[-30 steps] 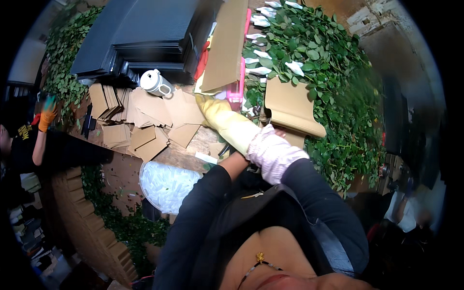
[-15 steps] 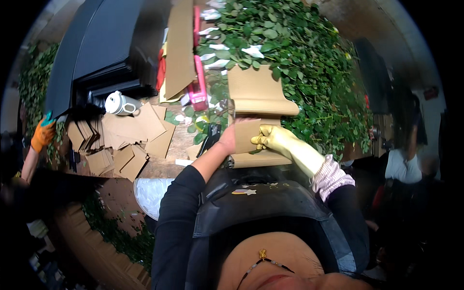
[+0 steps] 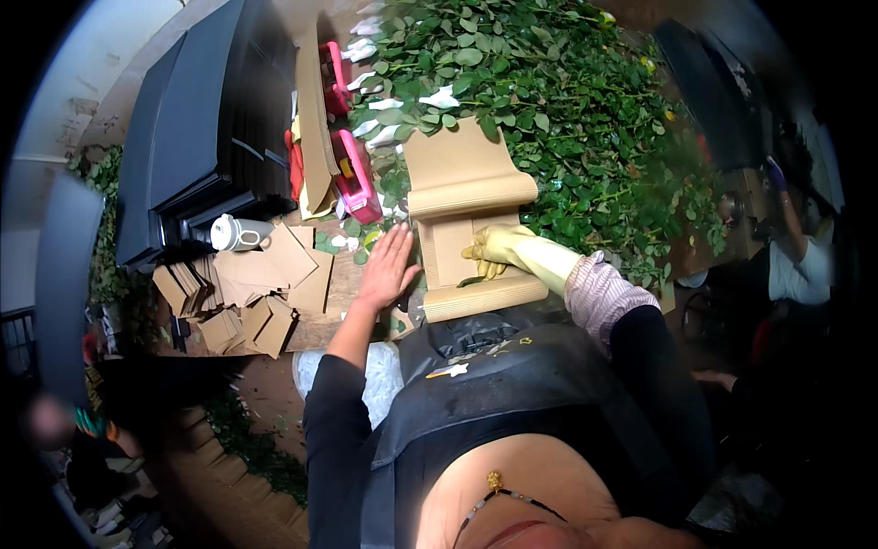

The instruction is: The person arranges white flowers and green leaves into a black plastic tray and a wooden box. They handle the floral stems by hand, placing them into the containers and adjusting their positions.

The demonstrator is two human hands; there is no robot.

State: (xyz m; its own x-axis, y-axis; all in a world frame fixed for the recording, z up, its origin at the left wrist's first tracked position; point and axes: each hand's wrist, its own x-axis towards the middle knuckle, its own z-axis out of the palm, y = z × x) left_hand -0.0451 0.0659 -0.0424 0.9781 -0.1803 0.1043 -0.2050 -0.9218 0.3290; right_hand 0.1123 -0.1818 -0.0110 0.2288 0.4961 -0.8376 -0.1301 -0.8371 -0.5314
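Note:
My left hand (image 3: 389, 261), bare, lies flat with fingers stretched beside a ridged brown corrugated wrap (image 3: 466, 165), rolled at both ends. My right hand (image 3: 485, 252), in a long yellow rubber glove, has its fingers curled down onto a cardboard square (image 3: 448, 247) inside the wrap; what is under the fingertips is hidden, and a small dark green piece (image 3: 470, 280) shows below them. Leafy rose stems (image 3: 594, 156) with white-covered heads (image 3: 441, 97) cover the table's right and back. Pink plastic holders (image 3: 361, 197) stand left of the wrap.
Left are black board stacks (image 3: 187, 101), a white lidded mug (image 3: 233, 233) and cardboard squares (image 3: 265, 325). A white bag (image 3: 375, 375) sits below the table edge (image 3: 320, 339). A gloved co-worker (image 3: 101, 430) is at far left, another in white (image 3: 800, 270) at right.
My left hand has released the cardboard square and moved left to lie flat beside the wrap. My right hand is now down inside the wrap. The co-worker's gloved hand at left has dropped lower.

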